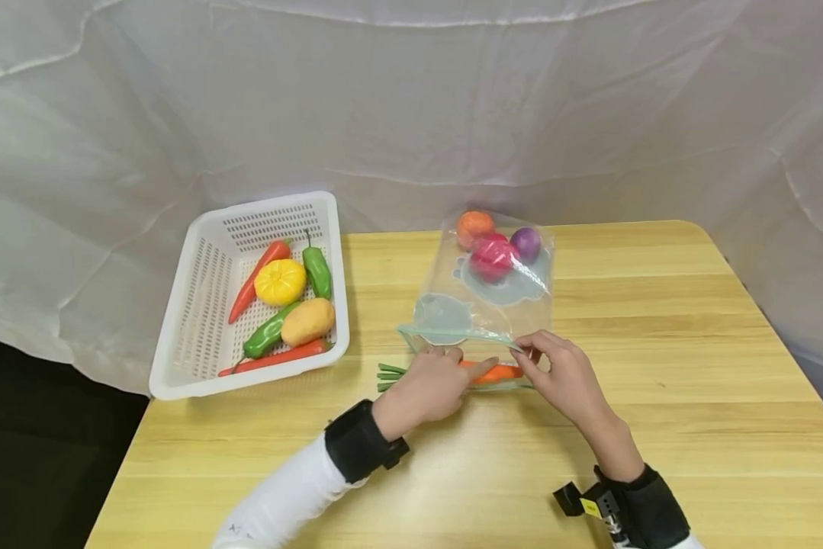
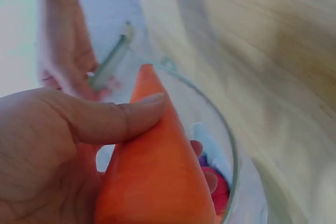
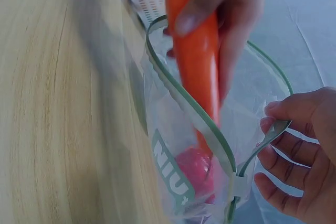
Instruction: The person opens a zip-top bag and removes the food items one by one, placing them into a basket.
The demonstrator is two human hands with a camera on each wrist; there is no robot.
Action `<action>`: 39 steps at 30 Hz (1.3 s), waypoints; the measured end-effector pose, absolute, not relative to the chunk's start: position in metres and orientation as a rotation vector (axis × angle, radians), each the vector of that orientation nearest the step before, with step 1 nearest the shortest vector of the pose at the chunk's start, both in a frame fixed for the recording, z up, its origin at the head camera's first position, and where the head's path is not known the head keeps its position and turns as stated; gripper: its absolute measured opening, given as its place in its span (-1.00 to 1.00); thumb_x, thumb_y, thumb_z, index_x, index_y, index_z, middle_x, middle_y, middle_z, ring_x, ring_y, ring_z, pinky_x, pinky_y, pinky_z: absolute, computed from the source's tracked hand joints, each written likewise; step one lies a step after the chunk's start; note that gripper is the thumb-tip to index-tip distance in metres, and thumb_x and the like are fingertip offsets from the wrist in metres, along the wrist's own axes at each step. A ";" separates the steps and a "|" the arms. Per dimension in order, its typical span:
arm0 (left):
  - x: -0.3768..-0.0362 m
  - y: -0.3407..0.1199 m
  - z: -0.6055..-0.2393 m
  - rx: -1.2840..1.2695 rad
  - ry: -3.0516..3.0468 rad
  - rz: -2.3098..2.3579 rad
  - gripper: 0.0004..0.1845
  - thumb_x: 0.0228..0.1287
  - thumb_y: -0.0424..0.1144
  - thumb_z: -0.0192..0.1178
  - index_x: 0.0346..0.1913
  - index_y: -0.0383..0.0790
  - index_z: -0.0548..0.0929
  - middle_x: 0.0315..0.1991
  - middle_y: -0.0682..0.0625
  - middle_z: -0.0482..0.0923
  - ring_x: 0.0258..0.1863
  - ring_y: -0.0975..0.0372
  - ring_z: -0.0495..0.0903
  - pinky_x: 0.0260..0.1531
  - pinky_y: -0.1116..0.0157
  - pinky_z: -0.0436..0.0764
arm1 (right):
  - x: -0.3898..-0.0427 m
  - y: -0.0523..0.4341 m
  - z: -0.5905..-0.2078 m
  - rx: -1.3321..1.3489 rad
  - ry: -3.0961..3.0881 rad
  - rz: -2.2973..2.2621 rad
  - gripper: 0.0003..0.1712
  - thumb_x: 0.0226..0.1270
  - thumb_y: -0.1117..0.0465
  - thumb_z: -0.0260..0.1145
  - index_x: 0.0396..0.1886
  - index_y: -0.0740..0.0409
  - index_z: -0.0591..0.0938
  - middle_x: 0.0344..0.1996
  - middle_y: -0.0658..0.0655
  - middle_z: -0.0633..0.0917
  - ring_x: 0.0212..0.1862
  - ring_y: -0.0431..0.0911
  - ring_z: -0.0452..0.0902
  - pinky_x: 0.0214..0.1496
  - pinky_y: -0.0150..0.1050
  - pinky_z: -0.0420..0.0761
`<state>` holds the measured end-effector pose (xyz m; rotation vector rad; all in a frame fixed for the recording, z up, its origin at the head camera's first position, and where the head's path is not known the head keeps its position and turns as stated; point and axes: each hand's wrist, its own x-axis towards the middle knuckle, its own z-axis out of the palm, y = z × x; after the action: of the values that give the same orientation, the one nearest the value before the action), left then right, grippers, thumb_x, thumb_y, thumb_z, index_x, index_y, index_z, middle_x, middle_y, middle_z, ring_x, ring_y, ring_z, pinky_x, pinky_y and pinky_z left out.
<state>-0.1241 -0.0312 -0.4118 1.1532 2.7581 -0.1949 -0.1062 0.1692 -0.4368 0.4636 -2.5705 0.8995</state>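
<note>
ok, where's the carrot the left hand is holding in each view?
Head: carrot low centre, at the bag's mouth, between both hands.
Left wrist: fills the lower centre, thumb across it.
Right wrist: top centre, tip pointing down into the bag.
Shared landmark: the bag's green zip rim.

wall – white draped sheet [image 1: 411, 99] | furniture – light wooden table [image 1: 692, 396] | floor – dark

The head view is bright and evenly lit with soft, diffuse light; shadows under the white basket [image 1: 198, 305] and the hands are faint. Its lower left corner falls dark. Straight edges bow slightly toward the frame borders. Both wrist views are soft and smeared by motion blur, with washed-out highlights on the clear bag [image 3: 247, 103].
</note>
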 end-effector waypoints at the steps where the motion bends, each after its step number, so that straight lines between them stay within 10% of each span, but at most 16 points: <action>1: -0.121 -0.036 -0.409 1.170 2.760 -0.181 -0.43 0.32 -0.09 0.07 0.37 0.29 0.22 -0.08 -0.07 0.60 -0.21 0.10 0.61 -0.33 0.23 0.61 | -0.106 0.169 -0.437 0.464 -2.573 0.900 -0.90 0.07 0.36 0.38 -0.37 0.16 0.67 -0.57 -0.05 0.60 -0.49 -0.26 0.43 -0.51 -0.41 0.38; 14: -0.089 -0.094 -0.397 1.162 2.935 0.048 -0.36 0.20 -0.19 0.21 0.33 0.31 0.30 -0.04 -0.03 0.57 -0.12 0.07 0.57 -0.10 0.08 0.54 | -0.107 0.171 -0.438 0.446 -2.573 0.899 -0.90 0.07 0.37 0.37 -0.37 0.17 0.67 -0.57 -0.06 0.59 -0.50 -0.25 0.44 -0.51 -0.44 0.36; 22: -0.102 -0.144 -0.389 0.838 3.271 0.247 -0.26 -0.01 -0.43 0.29 0.23 0.28 0.44 0.03 -0.11 0.57 0.03 -0.03 0.52 0.23 -0.27 0.15 | -0.107 0.171 -0.440 0.460 -2.566 0.897 -0.90 0.06 0.35 0.38 -0.37 0.17 0.66 -0.56 -0.05 0.60 -0.50 -0.29 0.42 -0.52 -0.39 0.43; 39: -0.166 -0.234 -0.425 0.202 3.336 0.460 -0.30 0.05 -0.55 0.13 0.28 0.06 0.41 0.07 -0.33 0.42 0.09 -0.26 0.33 0.14 -0.47 -0.12 | -0.110 0.172 -0.441 0.466 -2.563 0.890 -0.90 0.05 0.34 0.39 -0.38 0.17 0.67 -0.57 -0.05 0.60 -0.49 -0.29 0.42 -0.52 -0.38 0.44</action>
<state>-0.1665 -0.2337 -0.4252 0.2019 3.3356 0.4605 -0.1100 0.1722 -0.4413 0.4660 -2.5632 0.8897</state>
